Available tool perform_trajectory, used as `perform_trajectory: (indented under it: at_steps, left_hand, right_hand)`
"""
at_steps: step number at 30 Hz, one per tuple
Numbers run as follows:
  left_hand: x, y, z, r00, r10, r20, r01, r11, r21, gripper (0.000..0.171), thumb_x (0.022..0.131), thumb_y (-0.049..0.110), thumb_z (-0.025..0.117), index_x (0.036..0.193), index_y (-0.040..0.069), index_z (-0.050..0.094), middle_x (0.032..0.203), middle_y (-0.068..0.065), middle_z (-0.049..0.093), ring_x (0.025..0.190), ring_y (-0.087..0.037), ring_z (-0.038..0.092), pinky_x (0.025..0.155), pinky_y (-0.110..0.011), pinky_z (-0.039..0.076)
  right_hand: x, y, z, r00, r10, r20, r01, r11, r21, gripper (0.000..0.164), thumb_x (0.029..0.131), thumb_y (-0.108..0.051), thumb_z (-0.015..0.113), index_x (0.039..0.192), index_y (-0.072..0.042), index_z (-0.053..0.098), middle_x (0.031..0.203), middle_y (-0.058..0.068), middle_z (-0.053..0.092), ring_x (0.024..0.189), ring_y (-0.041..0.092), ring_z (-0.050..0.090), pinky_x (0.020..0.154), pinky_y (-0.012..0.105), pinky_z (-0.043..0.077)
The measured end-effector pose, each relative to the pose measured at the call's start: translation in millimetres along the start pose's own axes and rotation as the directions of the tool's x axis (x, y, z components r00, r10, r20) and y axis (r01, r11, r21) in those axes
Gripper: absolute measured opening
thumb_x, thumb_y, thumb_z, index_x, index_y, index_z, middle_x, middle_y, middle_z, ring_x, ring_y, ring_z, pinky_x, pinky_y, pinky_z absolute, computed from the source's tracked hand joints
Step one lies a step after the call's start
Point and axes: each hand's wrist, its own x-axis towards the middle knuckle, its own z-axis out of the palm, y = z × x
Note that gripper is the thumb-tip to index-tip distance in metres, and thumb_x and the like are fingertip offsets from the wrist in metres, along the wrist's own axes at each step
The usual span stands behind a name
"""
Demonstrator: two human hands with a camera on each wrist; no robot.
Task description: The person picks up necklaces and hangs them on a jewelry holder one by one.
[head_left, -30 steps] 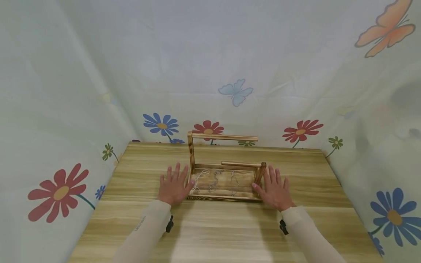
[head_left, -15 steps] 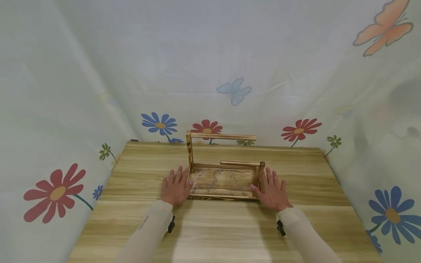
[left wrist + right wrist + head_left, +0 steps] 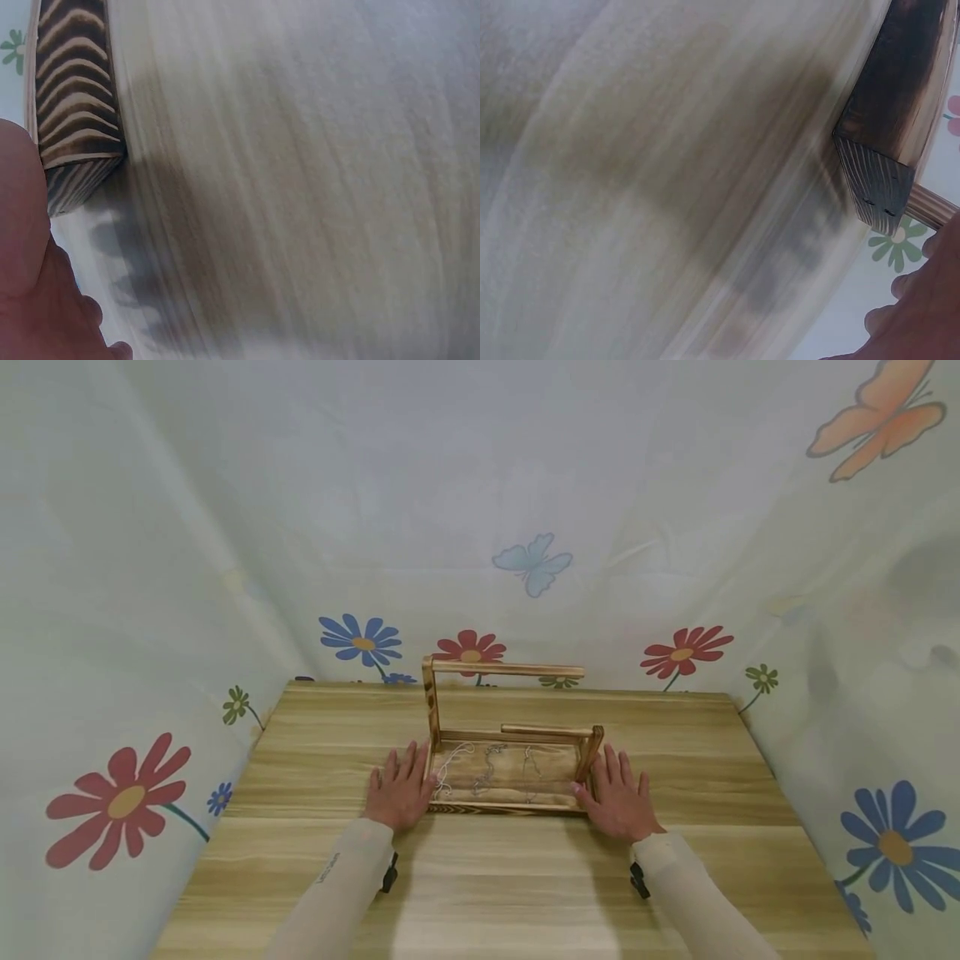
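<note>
In the head view, a wooden tray point(image 3: 506, 810) with a scorched grain sits on the table. It bears a tall post and bar at the left and a lower post and bar at the right. Three thin strands lie inside: a pale one point(image 3: 448, 768), a silvery chain point(image 3: 489, 767) and a finer one point(image 3: 531, 768). My left hand point(image 3: 399, 789) lies flat against the tray's left end, fingers straight and spread. At the right end, my right hand point(image 3: 621, 797) lies likewise, its thumb by the post. Each wrist view shows a tray corner point(image 3: 79, 90) near the hand.
The wood-grain table point(image 3: 510, 885) spreads around the tray. Behind it and at both sides hangs a pale curtain point(image 3: 450, 485) printed with flowers and butterflies. A small dark object point(image 3: 303, 678) shows at the table's back left edge.
The head view has shifted slightly. My left hand has moved a little closer along the tray's left end, and my right hand has shifted only slightly. The tray and strands look unchanged.
</note>
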Motion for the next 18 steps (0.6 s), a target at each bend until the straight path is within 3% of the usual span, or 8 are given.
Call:
perform_trajectory:
  at_steps: [9,18]
  left_hand:
    - [-4.9,7.5,-4.4,0.999,-0.002,0.044,0.004,0.999,-0.043,0.066,0.114,0.045,0.023,0.170,0.018,-0.001,0.178,-0.007,-0.001,0.164,-0.043,-0.002,0.128,-0.070,0.006]
    - [-11.0,14.3,-10.3,1.000,0.027,-0.008,-0.027,1.000,-0.013,0.064,0.115,0.040,0.027,0.169,0.010,0.009,0.177,-0.014,0.012,0.162,-0.046,0.012,0.127,-0.067,0.019]
  right_hand:
    - [-0.5,3.9,4.8,1.000,-0.012,0.007,0.012,1.000,-0.005,0.088,0.107,-0.064,0.035,0.167,-0.002,0.016,0.176,0.022,0.003,0.162,0.048,0.003,0.121,0.080,0.006]
    - [-2.4,2.9,6.2,0.999,-0.023,0.033,0.022,0.999,0.024,0.083,0.109,-0.057,0.037,0.166,0.000,0.016,0.175,0.023,0.006,0.162,0.048,0.007,0.121,0.080,0.008]
